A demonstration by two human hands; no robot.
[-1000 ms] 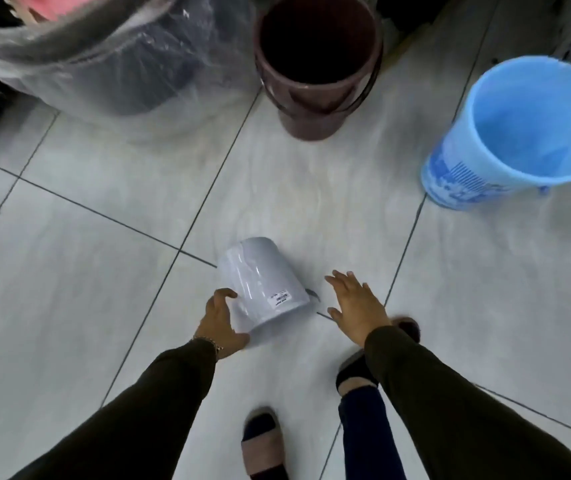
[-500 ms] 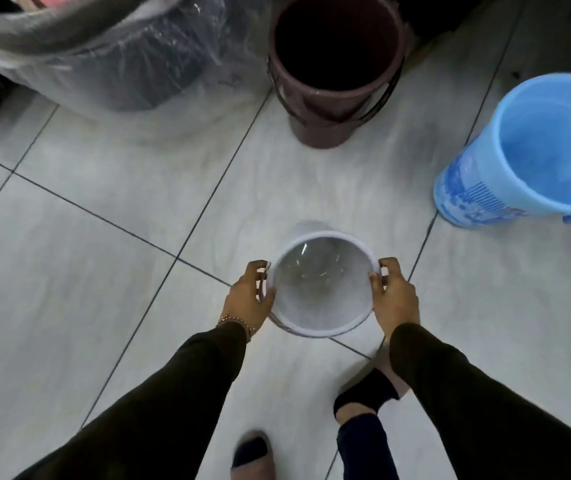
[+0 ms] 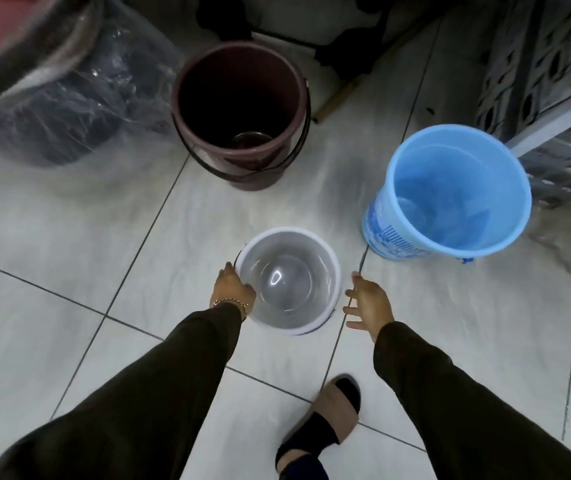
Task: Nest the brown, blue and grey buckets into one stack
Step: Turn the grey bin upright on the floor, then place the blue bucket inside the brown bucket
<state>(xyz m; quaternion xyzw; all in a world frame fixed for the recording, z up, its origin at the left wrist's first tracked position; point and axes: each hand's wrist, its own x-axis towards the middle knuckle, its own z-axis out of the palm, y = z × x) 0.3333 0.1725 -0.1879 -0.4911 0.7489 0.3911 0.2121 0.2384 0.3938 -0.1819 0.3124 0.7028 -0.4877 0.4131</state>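
The small grey bucket (image 3: 289, 282) stands upright on the tiled floor in the middle, mouth up and empty. My left hand (image 3: 233, 287) grips its left rim. My right hand (image 3: 367, 301) hovers just right of the bucket, fingers spread, not touching it. The brown bucket (image 3: 240, 109) with a dark wire handle stands upright farther back, a little left of centre. The blue bucket (image 3: 450, 192) with printed markings on its side stands upright at the right.
A big tub wrapped in clear plastic (image 3: 52, 88) fills the back left. Dark perforated crates (image 3: 547, 64) stand at the back right, and a wooden stick (image 3: 337, 100) lies behind the brown bucket. My sandalled foot (image 3: 325, 420) is below the grey bucket.
The grey bucket lay on its side a second ago; both hands turned it upright and set it down. My right hand has since let go and drawn off to the right.
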